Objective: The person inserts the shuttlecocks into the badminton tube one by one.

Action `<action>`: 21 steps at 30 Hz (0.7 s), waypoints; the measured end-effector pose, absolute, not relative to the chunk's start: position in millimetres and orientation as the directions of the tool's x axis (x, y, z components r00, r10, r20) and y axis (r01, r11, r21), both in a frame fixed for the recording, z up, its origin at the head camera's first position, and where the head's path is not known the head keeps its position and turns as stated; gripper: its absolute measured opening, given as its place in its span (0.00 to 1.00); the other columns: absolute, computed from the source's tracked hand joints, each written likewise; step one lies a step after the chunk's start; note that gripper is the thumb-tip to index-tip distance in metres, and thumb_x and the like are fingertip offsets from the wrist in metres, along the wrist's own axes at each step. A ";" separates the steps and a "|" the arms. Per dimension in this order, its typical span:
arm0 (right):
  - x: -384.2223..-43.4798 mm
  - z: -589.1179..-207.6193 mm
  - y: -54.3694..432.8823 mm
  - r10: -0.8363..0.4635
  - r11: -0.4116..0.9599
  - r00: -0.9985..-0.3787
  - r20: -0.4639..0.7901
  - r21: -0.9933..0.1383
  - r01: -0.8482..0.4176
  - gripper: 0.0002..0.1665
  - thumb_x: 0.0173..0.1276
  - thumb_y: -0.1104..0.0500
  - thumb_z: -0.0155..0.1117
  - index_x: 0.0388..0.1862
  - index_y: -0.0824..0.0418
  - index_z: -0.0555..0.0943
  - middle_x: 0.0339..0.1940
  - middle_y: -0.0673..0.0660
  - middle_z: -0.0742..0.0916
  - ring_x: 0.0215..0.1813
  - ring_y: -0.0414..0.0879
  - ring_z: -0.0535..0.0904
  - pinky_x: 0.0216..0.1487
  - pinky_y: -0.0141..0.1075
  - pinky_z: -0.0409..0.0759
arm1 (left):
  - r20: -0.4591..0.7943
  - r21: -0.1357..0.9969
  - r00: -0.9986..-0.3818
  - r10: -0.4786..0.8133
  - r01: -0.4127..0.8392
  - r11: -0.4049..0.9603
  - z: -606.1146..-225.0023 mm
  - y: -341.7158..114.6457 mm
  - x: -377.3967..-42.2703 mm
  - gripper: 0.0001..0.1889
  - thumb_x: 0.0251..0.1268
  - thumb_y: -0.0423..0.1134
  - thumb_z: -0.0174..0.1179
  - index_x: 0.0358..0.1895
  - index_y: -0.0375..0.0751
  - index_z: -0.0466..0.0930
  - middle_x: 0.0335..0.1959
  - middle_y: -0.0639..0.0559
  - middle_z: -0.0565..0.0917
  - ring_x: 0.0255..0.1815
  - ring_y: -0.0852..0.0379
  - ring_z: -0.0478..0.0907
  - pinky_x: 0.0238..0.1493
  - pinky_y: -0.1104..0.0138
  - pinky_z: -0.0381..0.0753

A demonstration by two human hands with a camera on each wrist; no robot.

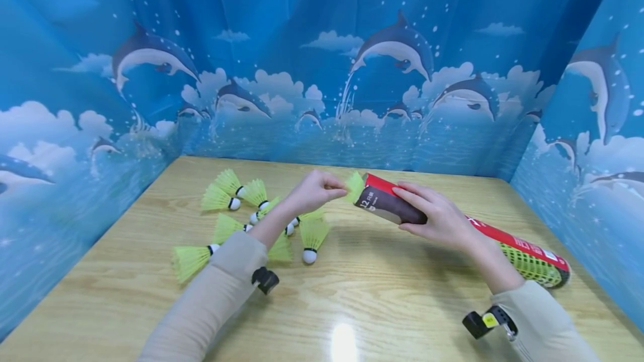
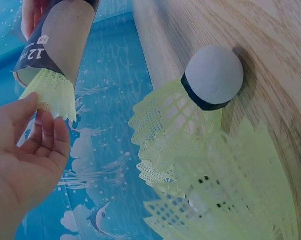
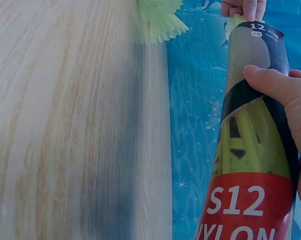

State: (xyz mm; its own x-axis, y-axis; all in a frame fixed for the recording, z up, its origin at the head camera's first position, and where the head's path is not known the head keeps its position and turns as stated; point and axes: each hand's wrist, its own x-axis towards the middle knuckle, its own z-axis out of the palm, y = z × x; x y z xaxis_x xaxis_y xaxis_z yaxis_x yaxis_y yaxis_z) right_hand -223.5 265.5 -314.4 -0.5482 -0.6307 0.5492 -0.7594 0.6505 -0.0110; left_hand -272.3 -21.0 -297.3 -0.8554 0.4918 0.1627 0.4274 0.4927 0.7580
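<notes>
My left hand [image 1: 314,191] pinches the yellow-green skirt of a shuttlecock [image 1: 355,186] at the mouth of a shuttlecock tube [image 1: 389,203]. The shuttlecock's head is hidden inside the tube, while its flared skirt [image 2: 57,95] sticks out. Around the tube, near its mouth, my right hand [image 1: 443,217] has its fingers and thumb wrapped. The tube is red and dark, marked "12" and "S12 NYLON", and leans with its mouth up and to the left. Through its transparent wall, yellow-green shuttlecocks [image 3: 248,140] show inside.
Several loose shuttlecocks [image 1: 216,197] lie scattered on the wooden table [image 1: 382,295], left of and below my left forearm. One nearby shuttlecock [image 1: 313,233] points its white head toward me. A blue dolphin-print curtain [image 1: 302,43] borders the table at the back and sides.
</notes>
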 end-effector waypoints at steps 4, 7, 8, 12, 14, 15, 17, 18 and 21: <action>-222.9 -314.5 266.1 -0.628 0.649 -0.548 0.553 -0.017 -0.760 0.48 0.42 0.58 0.79 0.65 0.55 0.70 0.61 0.61 0.75 0.57 0.59 0.72 0.48 0.53 0.74 | 0.168 0.736 -0.854 0.492 0.441 0.513 -297.5 -18.4 -271.8 0.11 0.63 0.37 0.59 0.46 0.38 0.84 0.42 0.48 0.84 0.40 0.57 0.80 0.38 0.68 0.79; -221.7 -314.0 266.0 -0.623 0.654 -0.557 0.550 -0.026 -0.756 0.48 0.42 0.58 0.79 0.65 0.55 0.70 0.61 0.61 0.74 0.57 0.59 0.72 0.48 0.54 0.74 | 0.179 0.720 -0.848 0.498 0.458 0.521 -297.8 -16.4 -271.7 0.10 0.63 0.36 0.59 0.45 0.38 0.84 0.39 0.48 0.85 0.37 0.58 0.81 0.37 0.69 0.79; -221.2 -313.7 265.9 -0.621 0.655 -0.561 0.547 -0.029 -0.755 0.48 0.42 0.58 0.79 0.66 0.54 0.69 0.61 0.61 0.74 0.58 0.59 0.72 0.48 0.54 0.74 | 0.184 0.712 -0.847 0.499 0.465 0.526 -298.0 -15.7 -271.7 0.10 0.63 0.36 0.59 0.44 0.38 0.84 0.38 0.48 0.85 0.37 0.59 0.81 0.37 0.69 0.79; -220.2 -312.2 265.4 -0.619 0.658 -0.571 0.540 -0.041 -0.752 0.48 0.43 0.59 0.78 0.66 0.54 0.69 0.61 0.62 0.74 0.58 0.59 0.71 0.47 0.54 0.75 | 0.193 0.689 -0.837 0.512 0.487 0.536 -298.0 -12.5 -271.9 0.09 0.63 0.36 0.59 0.43 0.39 0.84 0.38 0.49 0.85 0.37 0.59 0.81 0.37 0.70 0.79; -220.4 -311.6 265.2 -0.618 0.658 -0.572 0.539 -0.044 -0.752 0.48 0.43 0.59 0.79 0.66 0.54 0.69 0.61 0.62 0.74 0.58 0.59 0.71 0.48 0.54 0.74 | 0.197 0.677 -0.828 0.525 0.502 0.538 -297.4 -11.0 -271.4 0.09 0.63 0.36 0.59 0.43 0.38 0.84 0.38 0.49 0.85 0.37 0.59 0.81 0.37 0.71 0.79; -220.5 -311.5 265.2 -0.619 0.657 -0.570 0.540 -0.043 -0.753 0.48 0.43 0.60 0.79 0.66 0.54 0.69 0.61 0.62 0.74 0.58 0.59 0.71 0.48 0.54 0.74 | 0.197 0.671 -0.823 0.532 0.509 0.539 -297.0 -10.3 -270.9 0.09 0.63 0.35 0.59 0.43 0.38 0.84 0.39 0.48 0.85 0.37 0.59 0.81 0.38 0.71 0.79; -220.8 -311.4 265.3 -0.622 0.652 -0.564 0.543 -0.039 -0.757 0.48 0.43 0.60 0.79 0.66 0.55 0.69 0.61 0.63 0.74 0.58 0.59 0.71 0.48 0.54 0.74 | 0.205 0.652 -0.808 0.553 0.534 0.538 -295.9 -9.4 -269.8 0.09 0.63 0.34 0.59 0.44 0.37 0.84 0.39 0.48 0.85 0.37 0.58 0.81 0.37 0.71 0.79; -221.2 -311.6 265.5 -0.624 0.649 -0.560 0.545 -0.037 -0.760 0.48 0.42 0.60 0.79 0.66 0.55 0.69 0.61 0.63 0.74 0.58 0.59 0.71 0.49 0.54 0.74 | 0.209 0.641 -0.800 0.562 0.546 0.539 -295.3 -9.0 -269.1 0.09 0.63 0.34 0.59 0.44 0.36 0.84 0.39 0.47 0.85 0.38 0.58 0.81 0.37 0.71 0.79; -221.8 -312.4 265.9 -0.630 0.642 -0.548 0.550 -0.028 -0.766 0.48 0.42 0.59 0.79 0.65 0.56 0.70 0.61 0.63 0.74 0.58 0.59 0.72 0.49 0.54 0.74 | 0.220 0.612 -0.778 0.589 0.580 0.538 -294.7 -8.0 -267.4 0.09 0.62 0.33 0.59 0.43 0.36 0.84 0.40 0.46 0.85 0.38 0.57 0.81 0.37 0.71 0.79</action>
